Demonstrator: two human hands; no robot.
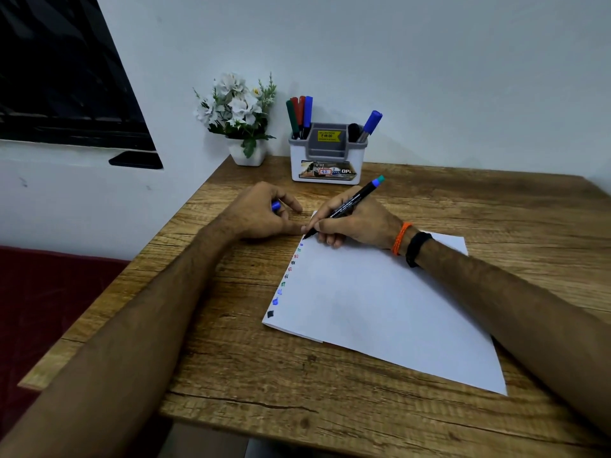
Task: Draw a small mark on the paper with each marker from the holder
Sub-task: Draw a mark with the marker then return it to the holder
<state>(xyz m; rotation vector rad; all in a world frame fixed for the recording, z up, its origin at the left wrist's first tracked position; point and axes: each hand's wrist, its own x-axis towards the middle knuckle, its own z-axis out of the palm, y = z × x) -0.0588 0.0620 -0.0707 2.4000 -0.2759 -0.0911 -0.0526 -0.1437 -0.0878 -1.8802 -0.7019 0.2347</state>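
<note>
Black marker [344, 206] tip on the far left corner of the paper [380, 302], pinched in the right hand [355, 223], left hand [261, 213] just left of it curled round a blue cap [276, 205], row of coloured marks [286, 279] down the paper's left edge, holder [327, 160] with markers at the table's [264, 375] far edge, flowers [238, 110] to its left.

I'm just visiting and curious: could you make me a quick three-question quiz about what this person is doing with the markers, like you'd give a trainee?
1. True or false: the tip of the marker in the right hand sits at the far left corner of the paper.
2. What does the left hand hold? A) a blue cap B) an eraser C) nothing
3. Fill in: the row of colour marks runs along the paper's ____ edge.

Key: 1 true. 2 A, the blue cap shows between its curled fingers. 3 left.
</note>
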